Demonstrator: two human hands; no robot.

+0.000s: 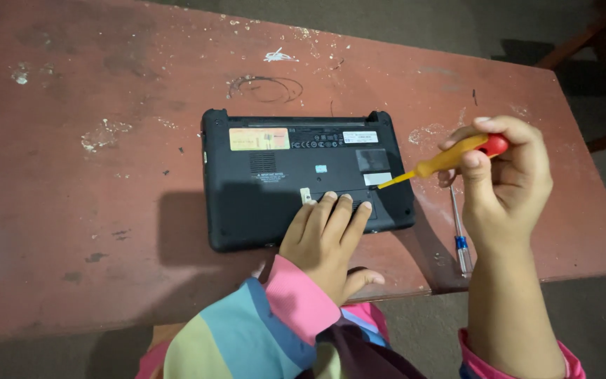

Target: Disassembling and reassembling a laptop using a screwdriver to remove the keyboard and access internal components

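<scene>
A small black laptop (296,182) lies upside down near the middle of a worn red table (92,231), its underside with stickers and a vent grille facing up. The person's left hand (325,237) rests flat on the laptop's near edge, fingers (337,210) held close together and pressed on the casing, thumb off the edge over the table. The right hand (505,181) hovers just right of the laptop, closed around the red-capped end of a yellow screwdriver (450,159), whose tip points down and left, reaching the laptop's underside near a pale label. On the table beneath the right hand lies a second screwdriver (460,235), slim, with a metal shaft and a blue band. A striped multicoloured sleeve (261,330) covers the left forearm.
</scene>
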